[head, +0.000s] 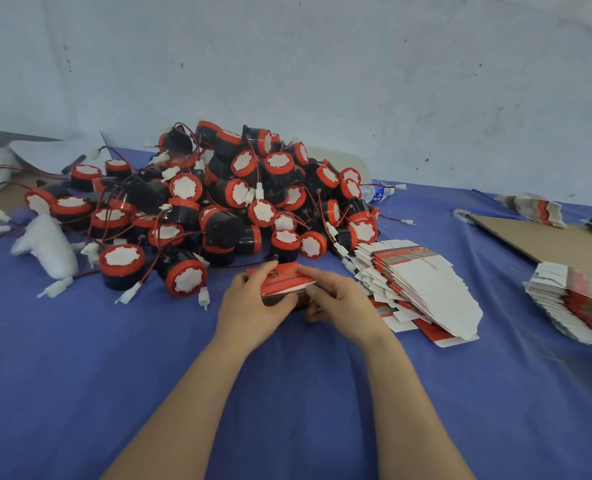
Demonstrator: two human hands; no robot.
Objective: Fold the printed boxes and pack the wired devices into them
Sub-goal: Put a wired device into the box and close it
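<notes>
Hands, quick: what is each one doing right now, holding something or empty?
Left hand: grips the left end of the red printed box.
Right hand: pinches the right end of the same box.

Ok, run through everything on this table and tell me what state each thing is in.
printed box: partly folded, held by both hands.
left hand: grips the box's left end.
right hand: pinches the box's right end.
wired devices: unpacked, heaped in a tangled pile.
flat boxes: unfolded, fanned stack beside the right hand.
second stack: unfolded, at the right edge.
water bottle: lying on its side.
</notes>
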